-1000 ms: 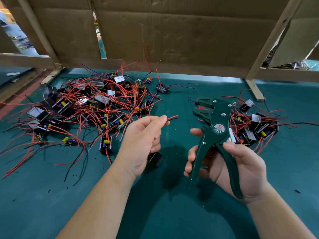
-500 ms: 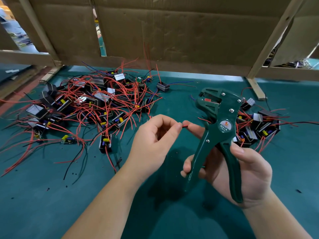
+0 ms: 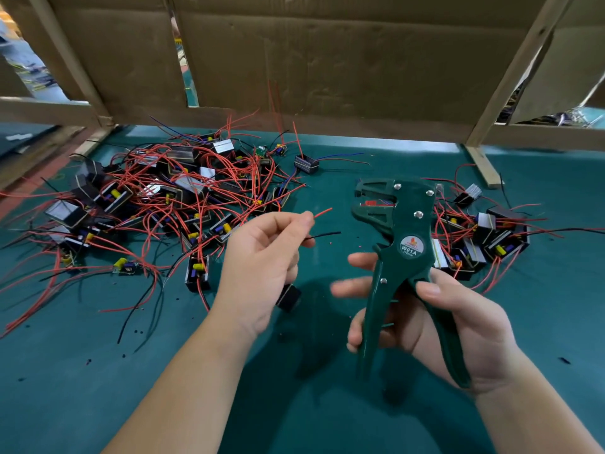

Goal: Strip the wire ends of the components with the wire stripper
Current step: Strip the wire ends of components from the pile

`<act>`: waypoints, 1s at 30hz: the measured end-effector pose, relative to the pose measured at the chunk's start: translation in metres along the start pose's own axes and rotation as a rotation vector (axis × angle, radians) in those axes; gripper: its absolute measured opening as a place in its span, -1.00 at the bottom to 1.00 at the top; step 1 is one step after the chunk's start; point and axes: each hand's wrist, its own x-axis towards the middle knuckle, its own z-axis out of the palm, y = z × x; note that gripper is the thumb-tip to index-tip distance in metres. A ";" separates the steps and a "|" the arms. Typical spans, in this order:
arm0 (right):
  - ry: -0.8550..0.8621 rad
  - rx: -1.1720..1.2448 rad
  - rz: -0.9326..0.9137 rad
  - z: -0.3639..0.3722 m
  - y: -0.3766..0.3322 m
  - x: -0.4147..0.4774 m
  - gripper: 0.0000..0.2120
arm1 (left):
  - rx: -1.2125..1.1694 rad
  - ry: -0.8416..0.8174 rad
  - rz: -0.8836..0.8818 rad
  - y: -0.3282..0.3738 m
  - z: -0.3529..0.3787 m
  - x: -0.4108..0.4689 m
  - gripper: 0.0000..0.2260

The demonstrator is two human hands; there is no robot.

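"How many tools are in view?"

"One: a dark green, pistol-shaped metal wire stripper."

"Hands?"

"Two bare ones, the left hand and the right hand."

"And what sticks out of the left?"

"Two ends: one thin red wire end and one thin black wire end. One small black boxy component shows under it."

"The heaps?"

"Two. One large left heap of black box components with red leads, and one smaller right heap of the same kind. Both are too tangled for an exact count. One lone black component with a blue lead lies apart."
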 end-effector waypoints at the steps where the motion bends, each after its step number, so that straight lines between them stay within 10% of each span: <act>1: 0.032 -0.007 0.028 -0.001 0.000 0.000 -0.34 | -0.006 -0.012 -0.003 0.002 -0.002 0.001 -0.87; 30: 0.019 -0.101 0.157 0.001 0.011 0.003 -0.57 | 0.065 -0.026 0.026 -0.001 -0.001 -0.002 -0.77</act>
